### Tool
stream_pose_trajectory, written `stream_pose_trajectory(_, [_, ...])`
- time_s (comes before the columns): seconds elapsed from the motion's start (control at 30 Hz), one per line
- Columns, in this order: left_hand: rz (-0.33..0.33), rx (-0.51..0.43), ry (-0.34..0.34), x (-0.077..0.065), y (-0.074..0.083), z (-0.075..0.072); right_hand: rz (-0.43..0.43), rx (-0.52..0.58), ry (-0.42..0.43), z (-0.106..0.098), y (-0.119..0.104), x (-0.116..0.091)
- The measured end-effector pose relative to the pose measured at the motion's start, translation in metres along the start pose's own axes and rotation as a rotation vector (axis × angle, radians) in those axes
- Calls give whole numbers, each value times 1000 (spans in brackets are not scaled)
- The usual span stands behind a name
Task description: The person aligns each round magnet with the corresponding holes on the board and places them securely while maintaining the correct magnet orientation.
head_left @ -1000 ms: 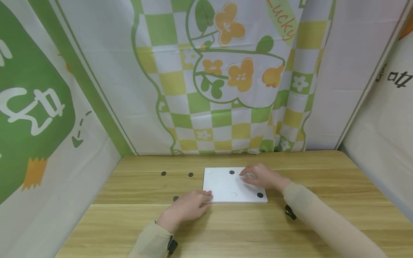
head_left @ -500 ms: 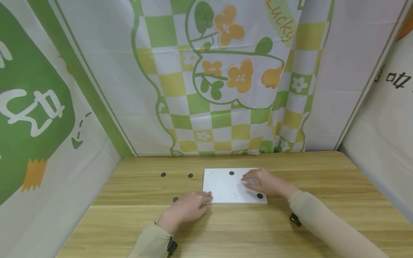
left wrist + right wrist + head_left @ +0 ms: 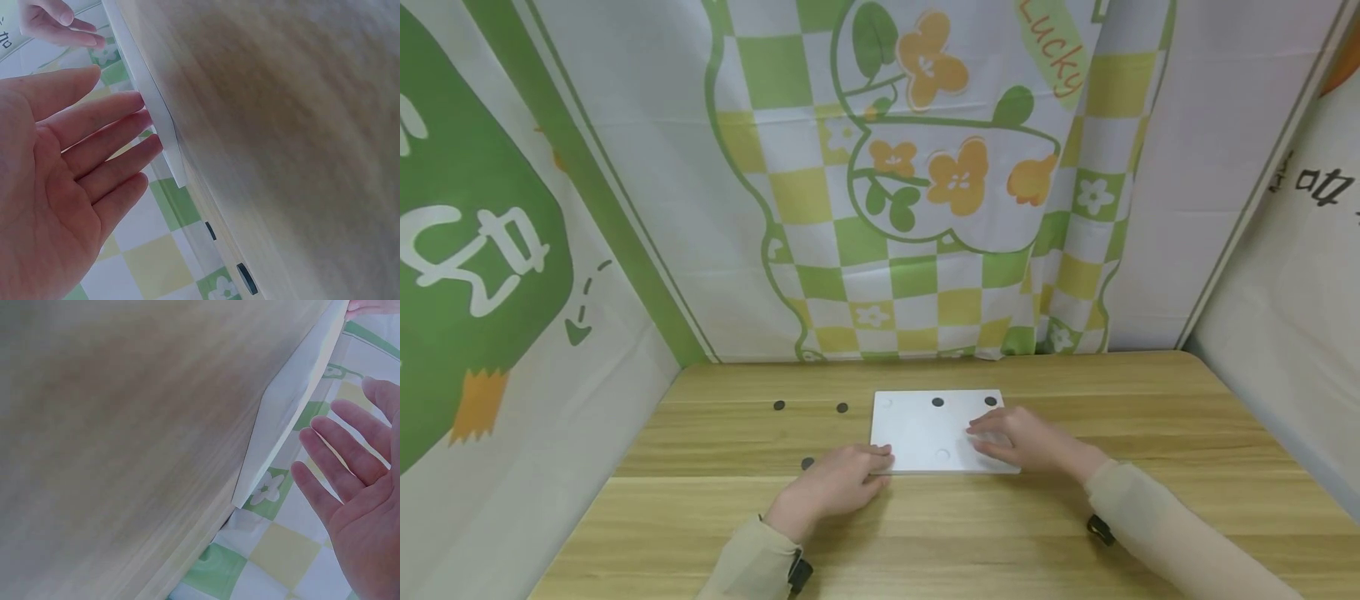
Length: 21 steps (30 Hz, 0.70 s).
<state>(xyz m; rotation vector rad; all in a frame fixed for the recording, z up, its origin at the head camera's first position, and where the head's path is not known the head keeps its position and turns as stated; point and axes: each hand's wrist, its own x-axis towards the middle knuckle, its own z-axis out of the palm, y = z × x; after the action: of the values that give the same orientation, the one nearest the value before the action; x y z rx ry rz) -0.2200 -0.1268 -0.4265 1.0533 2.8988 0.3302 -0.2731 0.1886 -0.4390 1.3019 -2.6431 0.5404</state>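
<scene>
A thin white board (image 3: 917, 429) lies on the wooden table. Dark round discs sit at its back edge, one near the middle (image 3: 937, 402) and another at the back right corner (image 3: 991, 401). Two shallow round hollows show in the board, a back left one (image 3: 887, 402) and a front one (image 3: 942, 454). My left hand (image 3: 842, 477) rests its extended fingertips on the board's front left corner. Over the board's right side hovers my right hand (image 3: 1026, 440), fingers relaxed, with nothing visible in its grasp; it covers the front right corner area.
Left of the board, loose dark discs lie on the table (image 3: 662, 517): a far left one (image 3: 779, 406), one nearer the board (image 3: 842, 407), and one beside my left hand (image 3: 807, 463). A patterned curtain (image 3: 910, 279) hangs behind the table's back edge.
My right hand has drawn back toward me and slightly right. The back right disc has come into sight, while the front right disc is now hidden behind the hand. My left hand stays put.
</scene>
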Motion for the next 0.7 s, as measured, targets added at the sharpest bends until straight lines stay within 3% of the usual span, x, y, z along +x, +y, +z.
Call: stream_pose_trajectory(0.7, [6, 6, 6, 0, 0, 0, -7, -22, 5, 0, -16, -22])
